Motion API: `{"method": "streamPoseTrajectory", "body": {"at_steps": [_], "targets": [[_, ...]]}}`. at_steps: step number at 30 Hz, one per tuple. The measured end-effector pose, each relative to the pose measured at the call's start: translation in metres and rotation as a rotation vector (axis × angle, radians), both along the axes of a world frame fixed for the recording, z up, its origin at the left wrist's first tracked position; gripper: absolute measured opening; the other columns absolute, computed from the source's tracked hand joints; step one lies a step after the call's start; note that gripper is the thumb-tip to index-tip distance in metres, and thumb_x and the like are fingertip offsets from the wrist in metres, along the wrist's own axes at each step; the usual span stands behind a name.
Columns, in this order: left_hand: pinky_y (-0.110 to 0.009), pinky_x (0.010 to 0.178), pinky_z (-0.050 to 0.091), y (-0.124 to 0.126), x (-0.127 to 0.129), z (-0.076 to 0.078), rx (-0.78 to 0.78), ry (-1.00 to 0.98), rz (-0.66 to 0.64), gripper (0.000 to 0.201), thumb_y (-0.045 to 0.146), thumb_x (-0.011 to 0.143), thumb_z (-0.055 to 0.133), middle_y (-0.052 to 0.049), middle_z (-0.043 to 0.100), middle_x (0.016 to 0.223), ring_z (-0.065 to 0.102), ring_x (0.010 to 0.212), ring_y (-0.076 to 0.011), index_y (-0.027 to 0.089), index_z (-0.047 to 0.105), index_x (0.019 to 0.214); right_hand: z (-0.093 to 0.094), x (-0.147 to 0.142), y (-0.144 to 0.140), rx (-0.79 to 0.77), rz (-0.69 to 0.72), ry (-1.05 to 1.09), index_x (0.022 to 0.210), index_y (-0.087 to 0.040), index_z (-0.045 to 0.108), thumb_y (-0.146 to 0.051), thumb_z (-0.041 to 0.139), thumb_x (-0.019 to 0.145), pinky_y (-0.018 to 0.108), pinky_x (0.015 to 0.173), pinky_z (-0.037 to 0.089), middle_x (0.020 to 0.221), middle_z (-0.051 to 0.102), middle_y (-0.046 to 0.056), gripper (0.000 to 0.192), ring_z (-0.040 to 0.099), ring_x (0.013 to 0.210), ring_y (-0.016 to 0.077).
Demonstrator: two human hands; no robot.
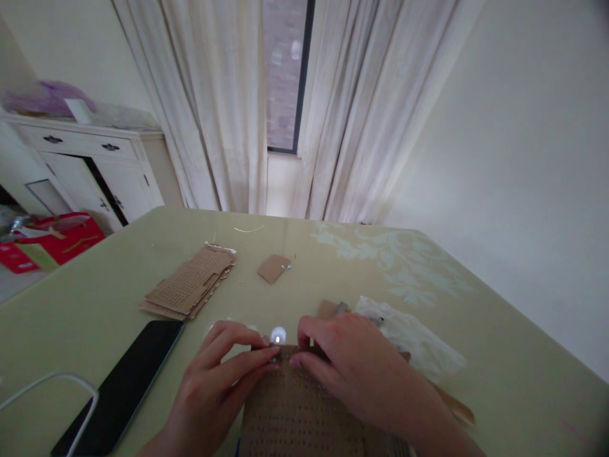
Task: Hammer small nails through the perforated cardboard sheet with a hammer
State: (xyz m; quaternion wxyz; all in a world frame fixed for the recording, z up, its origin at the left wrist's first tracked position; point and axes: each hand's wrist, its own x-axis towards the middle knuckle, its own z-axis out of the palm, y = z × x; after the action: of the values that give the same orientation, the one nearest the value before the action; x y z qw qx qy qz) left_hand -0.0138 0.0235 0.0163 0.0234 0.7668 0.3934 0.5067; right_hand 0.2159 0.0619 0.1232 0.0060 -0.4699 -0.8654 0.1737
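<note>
A brown piece with rows of small holes, like perforated cardboard (304,412), lies close in front of me at the bottom of the head view. At its far edge, my left hand (223,368) pinches the left part with thumb and fingers. My right hand (342,355) grips the same edge a little to the right, its fingers curled over it. Small shiny bits show between the fingertips, too small to name. Just beyond the edge sits a round, bright, whitish disc (278,335). Part of the piece is hidden beneath my right forearm.
On the left are a stack of perforated brown sheets (190,282), a black tablet-like slab (128,381) and a white cable (71,376). A small brown square (274,268) lies farther back. A clear plastic bag (419,343) and a wooden-looking stick (454,405) lie at right.
</note>
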Motion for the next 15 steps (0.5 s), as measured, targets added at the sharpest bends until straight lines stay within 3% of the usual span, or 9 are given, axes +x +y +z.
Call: {"method": "streamPoseTrajectory", "body": {"at_steps": [4, 9, 15], "targets": [[-0.027, 0.087, 0.059, -0.007, 0.003, 0.002, 0.072, 0.028, -0.009, 0.016, 0.016, 0.107, 0.068, -0.002, 0.079, 0.099, 0.069, 0.097, -0.0179, 0.025, 0.081, 0.110, -0.003, -0.002, 0.001, 0.005, 0.009, -0.026, 0.096, -0.026, 0.074, -0.049, 0.072, 0.103, 0.032, 0.063, 0.030, 0.085, 0.080, 0.003, 0.024, 0.073, 0.079, 0.0253], [-0.029, 0.085, 0.064, -0.020, 0.000, 0.005, 0.232, 0.031, 0.034, 0.013, 0.022, 0.107, 0.069, -0.001, 0.082, 0.090, 0.074, 0.089, -0.0181, 0.026, 0.081, 0.108, -0.003, -0.005, -0.002, 0.028, 0.005, -0.050, 0.096, -0.026, 0.074, -0.053, 0.072, 0.103, 0.033, 0.064, 0.032, 0.087, 0.082, 0.003, 0.027, 0.077, 0.081, 0.0278], [-0.032, 0.099, 0.066, -0.026, -0.011, 0.000, 0.144, 0.154, -0.142, 0.017, 0.020, 0.108, 0.065, -0.003, 0.087, 0.103, 0.082, 0.101, -0.0202, 0.024, 0.078, 0.119, 0.003, -0.006, -0.008, 0.041, 0.041, -0.107, 0.097, -0.026, 0.073, -0.052, 0.072, 0.103, 0.034, 0.063, 0.033, 0.086, 0.082, 0.005, 0.026, 0.078, 0.082, 0.0296]]}}
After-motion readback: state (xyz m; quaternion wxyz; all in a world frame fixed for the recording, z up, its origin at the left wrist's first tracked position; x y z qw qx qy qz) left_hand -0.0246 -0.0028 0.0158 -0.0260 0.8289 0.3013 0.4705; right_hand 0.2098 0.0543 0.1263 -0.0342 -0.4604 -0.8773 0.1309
